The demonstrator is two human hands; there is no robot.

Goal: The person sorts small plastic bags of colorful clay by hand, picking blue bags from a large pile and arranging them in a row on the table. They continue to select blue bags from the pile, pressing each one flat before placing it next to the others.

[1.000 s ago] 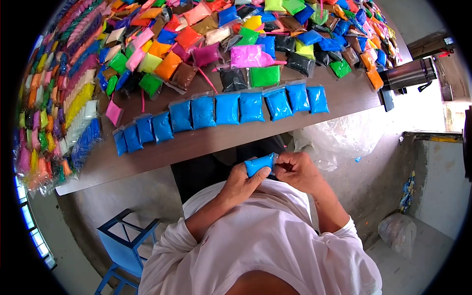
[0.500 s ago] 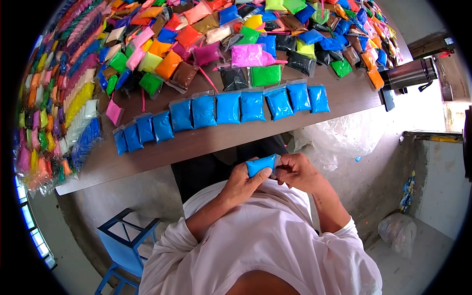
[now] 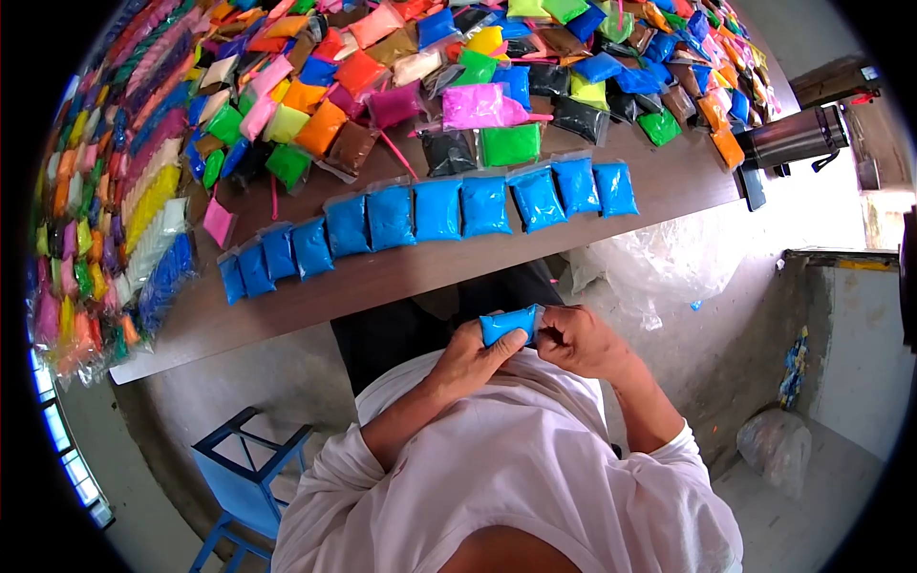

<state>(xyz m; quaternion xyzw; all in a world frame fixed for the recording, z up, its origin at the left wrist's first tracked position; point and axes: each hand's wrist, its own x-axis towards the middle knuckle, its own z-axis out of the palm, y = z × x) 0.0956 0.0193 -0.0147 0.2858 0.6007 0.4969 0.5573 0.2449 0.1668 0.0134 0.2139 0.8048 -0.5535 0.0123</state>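
A small clear packet with blue filling (image 3: pixel 506 326) is held over my lap, just off the table's front edge. My left hand (image 3: pixel 475 355) wraps round its left part, thumb lying across the front. At its right end, the clear edge of the packet is pinched by the fingers of my right hand (image 3: pixel 576 338). On the table (image 3: pixel 382 277), a slightly curved row of several blue packets (image 3: pixel 437 210) lies along the near side. Behind the row is a big heap of packets in many colours, with a pink packet (image 3: pixel 478 106) and a green packet (image 3: pixel 511 145) near its front.
Stacked packets (image 3: pixel 153 205) cover the table's left end. A metal flask (image 3: pixel 795 138) and a dark phone (image 3: pixel 753 189) are at the right edge. Clear plastic sheeting (image 3: pixel 659 267) hangs beyond the table. A blue chair (image 3: pixel 239 487) stands lower left, a plastic bag (image 3: pixel 776 449) lower right.
The fingers of my right hand have closed up more at the packet's right end. My left hand keeps its hold. The camera view has shifted slightly.
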